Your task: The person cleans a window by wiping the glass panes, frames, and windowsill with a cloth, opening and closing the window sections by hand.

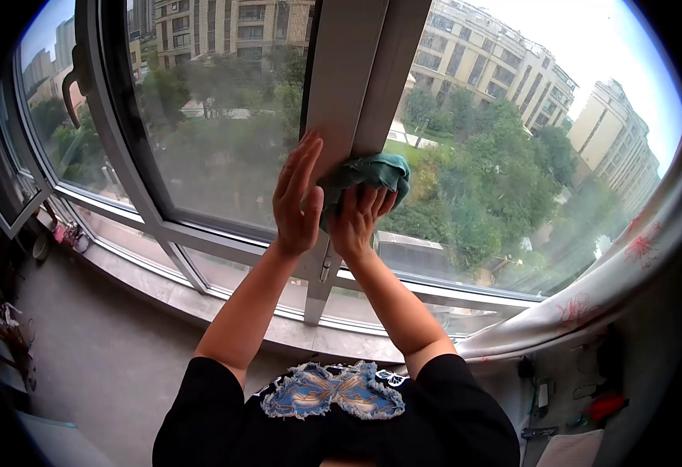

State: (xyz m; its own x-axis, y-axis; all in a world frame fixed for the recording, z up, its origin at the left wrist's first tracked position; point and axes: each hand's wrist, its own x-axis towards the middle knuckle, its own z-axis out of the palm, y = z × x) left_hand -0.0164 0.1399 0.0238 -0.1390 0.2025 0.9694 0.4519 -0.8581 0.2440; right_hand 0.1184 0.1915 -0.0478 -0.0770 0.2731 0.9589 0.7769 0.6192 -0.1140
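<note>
My right hand (356,218) presses a green cloth (383,167) against the wide grey window post (348,86), with part of the cloth reaching over the edge of the right pane (465,187). Just to the left, my left hand (299,202) is raised flat beside the post, palm turned inward and fingers stretched upward, holding nothing. The cloth is bunched under and above my right fingers. Below the hands, a small metal fitting (326,265) sits on the post.
A screened window (216,140) stands to the left, and a window handle (70,97) is farther left. Low window rails and a stone sill (278,331) run beneath. A patterned curtain (582,303) hangs at the right. Various items lie on the floor at lower right.
</note>
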